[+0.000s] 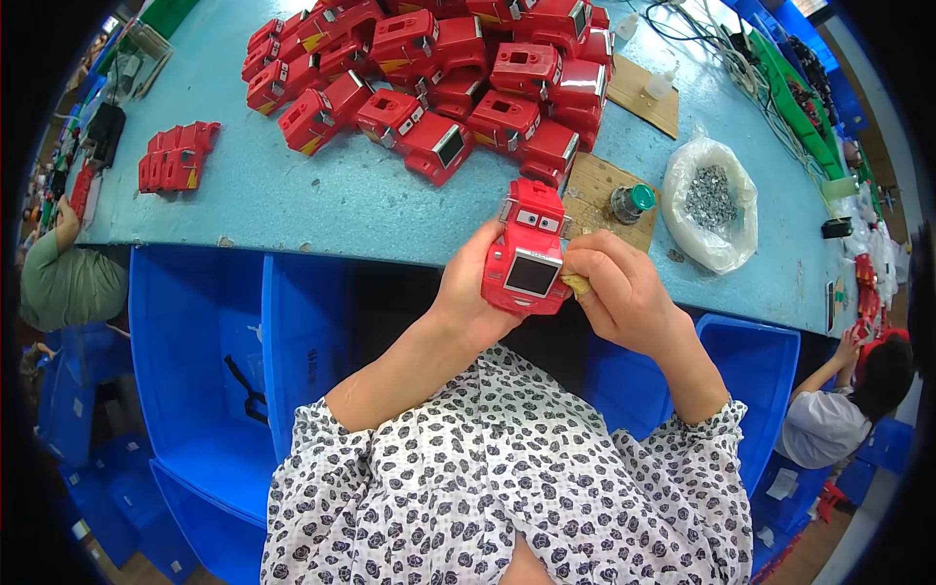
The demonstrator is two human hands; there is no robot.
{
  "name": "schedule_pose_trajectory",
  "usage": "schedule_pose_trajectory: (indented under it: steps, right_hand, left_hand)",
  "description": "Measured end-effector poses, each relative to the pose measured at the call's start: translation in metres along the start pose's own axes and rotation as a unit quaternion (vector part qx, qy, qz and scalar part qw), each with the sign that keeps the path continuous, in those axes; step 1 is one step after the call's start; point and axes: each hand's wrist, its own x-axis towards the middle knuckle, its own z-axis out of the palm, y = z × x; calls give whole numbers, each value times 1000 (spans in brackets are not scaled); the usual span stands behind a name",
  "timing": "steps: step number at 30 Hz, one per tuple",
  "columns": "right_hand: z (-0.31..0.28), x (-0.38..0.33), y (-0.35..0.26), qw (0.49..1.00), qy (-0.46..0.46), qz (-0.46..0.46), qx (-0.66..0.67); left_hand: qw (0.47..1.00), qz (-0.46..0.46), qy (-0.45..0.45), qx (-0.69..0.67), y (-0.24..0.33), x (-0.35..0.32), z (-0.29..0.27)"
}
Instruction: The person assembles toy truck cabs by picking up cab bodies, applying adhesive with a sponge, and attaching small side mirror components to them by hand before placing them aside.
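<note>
My left hand (pixel 464 290) is wrapped round a red toy truck cab (pixel 529 242) with painted eyes and a dark grille panel in a silver frame. Its front faces up at me, near the table edge. At the cab's right side, the fingers of my right hand (pixel 624 291) pinch a small yellowish cloth (pixel 576 284) against or close beside the grille. Whether the cloth touches the cab is hard to make out. Beyond my hands lies a heap of similar red truck cabs (pixel 448 148).
A green-lidded jar (pixel 632 202) stands on a cardboard piece (pixel 592 187); a plastic bag of small metal parts (pixel 712 200) sits right of it. More red parts (pixel 179 159) lie left. Blue bins (pixel 200 361) flank me below the table. Other people work at both sides.
</note>
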Motion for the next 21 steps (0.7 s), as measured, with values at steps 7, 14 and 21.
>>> schedule_pose_trajectory:
  steps: [7,14,21]
  right_hand:
    - [8,-3,6,985,24,100,142]
    - [14,-10,10,946,54,171,270]
    - [20,-17,7,858,143,283,405]
  left_hand:
    - [1000,8,4,8,4,-1,-5]
    - [1000,20,10,-4,4,1,-6]
    - [998,30,28,50,5,-5,7]
